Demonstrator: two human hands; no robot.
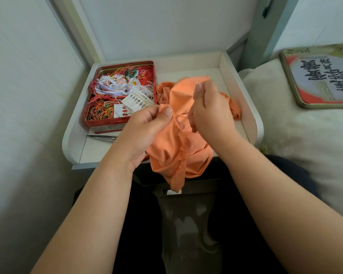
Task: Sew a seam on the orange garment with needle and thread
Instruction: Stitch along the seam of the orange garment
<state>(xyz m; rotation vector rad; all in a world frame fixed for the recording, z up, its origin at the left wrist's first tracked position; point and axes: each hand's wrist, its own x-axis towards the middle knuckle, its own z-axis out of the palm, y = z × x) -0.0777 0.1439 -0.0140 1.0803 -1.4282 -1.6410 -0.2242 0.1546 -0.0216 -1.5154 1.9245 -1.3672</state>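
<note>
Over the desk's front edge, the orange garment hangs bunched; the left hand pinches a fold, and the right hand pinches the needle, thread taut between. Scissors lie beside the red tin, near the desk's left rim.

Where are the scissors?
The scissors lie on the white tray, just in front of the red tin of threads, beside the left hand.

A bedroom corner at home, probably.
White raised-edge bedside table between plain wall panels and, right, a pale floral-covered bed.
</note>
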